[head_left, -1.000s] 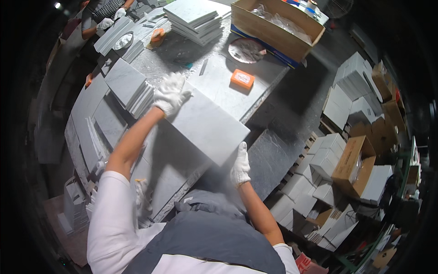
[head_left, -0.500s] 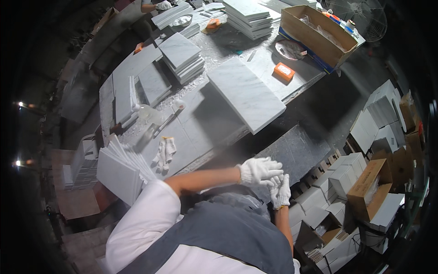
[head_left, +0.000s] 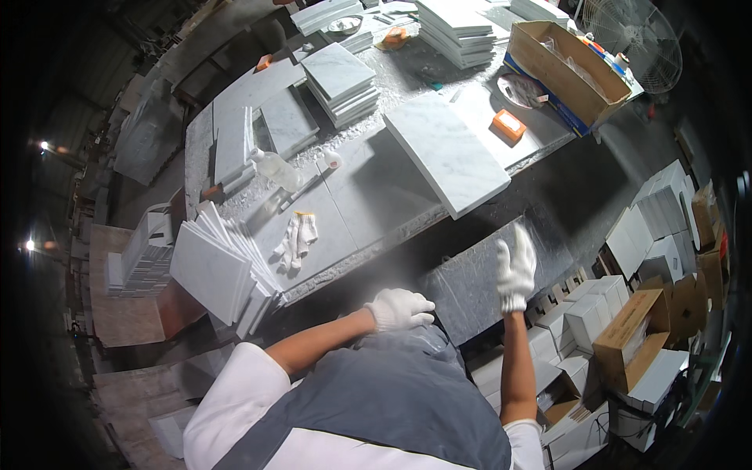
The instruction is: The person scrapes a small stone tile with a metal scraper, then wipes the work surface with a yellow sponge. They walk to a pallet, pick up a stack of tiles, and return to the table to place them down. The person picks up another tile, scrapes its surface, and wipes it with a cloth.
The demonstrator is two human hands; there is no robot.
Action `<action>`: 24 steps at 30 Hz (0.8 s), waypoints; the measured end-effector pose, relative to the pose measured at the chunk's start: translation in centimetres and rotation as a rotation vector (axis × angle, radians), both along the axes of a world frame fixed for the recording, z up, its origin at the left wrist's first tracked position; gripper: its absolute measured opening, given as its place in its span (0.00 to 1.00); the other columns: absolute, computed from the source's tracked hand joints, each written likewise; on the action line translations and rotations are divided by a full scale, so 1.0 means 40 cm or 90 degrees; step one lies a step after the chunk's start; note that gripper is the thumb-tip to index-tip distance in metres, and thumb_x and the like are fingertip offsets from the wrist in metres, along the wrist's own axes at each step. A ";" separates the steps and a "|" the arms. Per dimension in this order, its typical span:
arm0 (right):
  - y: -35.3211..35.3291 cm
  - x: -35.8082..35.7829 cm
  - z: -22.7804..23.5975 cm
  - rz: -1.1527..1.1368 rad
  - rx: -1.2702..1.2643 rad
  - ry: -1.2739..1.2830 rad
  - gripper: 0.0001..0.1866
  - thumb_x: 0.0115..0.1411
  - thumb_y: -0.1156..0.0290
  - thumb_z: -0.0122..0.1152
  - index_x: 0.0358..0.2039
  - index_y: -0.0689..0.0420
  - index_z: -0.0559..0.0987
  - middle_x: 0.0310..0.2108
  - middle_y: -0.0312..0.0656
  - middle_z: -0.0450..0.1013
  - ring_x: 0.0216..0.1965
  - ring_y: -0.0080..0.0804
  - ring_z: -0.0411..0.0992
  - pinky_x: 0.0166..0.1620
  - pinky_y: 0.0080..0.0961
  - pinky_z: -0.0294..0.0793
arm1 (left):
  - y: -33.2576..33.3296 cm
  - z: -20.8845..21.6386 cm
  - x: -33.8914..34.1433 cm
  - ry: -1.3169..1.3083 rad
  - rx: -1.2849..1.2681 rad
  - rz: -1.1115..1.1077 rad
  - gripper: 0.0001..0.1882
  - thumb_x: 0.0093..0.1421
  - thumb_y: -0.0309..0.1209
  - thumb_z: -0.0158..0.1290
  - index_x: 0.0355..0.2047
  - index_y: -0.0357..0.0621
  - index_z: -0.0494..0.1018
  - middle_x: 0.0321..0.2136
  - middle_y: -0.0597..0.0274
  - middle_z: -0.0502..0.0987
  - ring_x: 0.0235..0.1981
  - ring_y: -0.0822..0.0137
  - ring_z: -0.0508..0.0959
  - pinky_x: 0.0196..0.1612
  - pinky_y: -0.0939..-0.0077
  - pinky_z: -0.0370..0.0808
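Observation:
I wear white knitted gloves on both hands. My left hand (head_left: 401,309) is in front of my grey apron (head_left: 376,392), its fingers curled in with nothing seen in them. Farther right, my right hand (head_left: 517,270) is raised with fingers stretched out and thumb apart, holding nothing. Beneath it lies a dark grey slab (head_left: 478,282). A large white marble tile (head_left: 450,153) rests on the worktable, jutting past its near edge. To its left lie a pair of spare white gloves (head_left: 298,243) and a clear plastic bottle (head_left: 278,172).
Thin white tiles (head_left: 215,270) lean together at the table's left end. Stacked marble tiles (head_left: 341,82), an orange box (head_left: 509,125) and an open cardboard box (head_left: 576,70) sit farther back. White cartons (head_left: 595,301) fill the right side; a fan (head_left: 630,43) stands behind.
My hands, which were touching, have come apart. The left has drawn back left toward the apron; the right has lifted away and opened. The view has shifted slightly.

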State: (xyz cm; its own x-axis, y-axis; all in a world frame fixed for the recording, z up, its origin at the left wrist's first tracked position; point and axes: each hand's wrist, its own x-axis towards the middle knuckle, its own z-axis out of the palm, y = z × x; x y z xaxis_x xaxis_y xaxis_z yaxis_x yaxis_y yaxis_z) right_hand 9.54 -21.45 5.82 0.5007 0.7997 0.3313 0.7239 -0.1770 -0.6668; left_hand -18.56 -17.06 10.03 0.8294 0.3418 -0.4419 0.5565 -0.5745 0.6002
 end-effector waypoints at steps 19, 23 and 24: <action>0.329 -0.125 0.252 0.593 -0.360 -0.117 0.22 0.64 0.52 0.63 0.52 0.53 0.81 0.49 0.46 0.79 0.56 0.45 0.72 0.65 0.42 0.66 | 0.201 0.044 -0.216 0.115 0.111 0.088 0.23 0.66 0.50 0.51 0.52 0.49 0.77 0.43 0.58 0.82 0.44 0.54 0.80 0.46 0.59 0.78; 0.315 -0.071 0.222 0.283 -0.054 -0.011 0.20 0.62 0.59 0.65 0.51 0.55 0.83 0.47 0.47 0.80 0.49 0.44 0.77 0.56 0.37 0.75 | 0.230 0.073 -0.259 0.092 0.074 0.153 0.24 0.65 0.49 0.54 0.54 0.48 0.77 0.43 0.57 0.82 0.46 0.54 0.80 0.47 0.59 0.78; 0.322 -0.058 0.201 0.178 -0.093 -0.005 0.23 0.64 0.56 0.62 0.55 0.54 0.81 0.51 0.48 0.79 0.53 0.46 0.76 0.58 0.38 0.74 | 0.234 0.077 -0.264 0.087 0.053 0.166 0.24 0.64 0.49 0.55 0.54 0.48 0.76 0.43 0.57 0.82 0.46 0.54 0.80 0.47 0.60 0.78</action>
State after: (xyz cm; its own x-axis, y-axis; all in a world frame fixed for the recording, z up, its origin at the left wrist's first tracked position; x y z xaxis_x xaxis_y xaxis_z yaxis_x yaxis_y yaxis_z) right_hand 7.24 -8.57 13.84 0.2523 0.9457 0.2049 0.7628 -0.0641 -0.6434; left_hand -29.11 -7.71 13.10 0.6431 0.5754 -0.5054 0.7646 -0.4454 0.4659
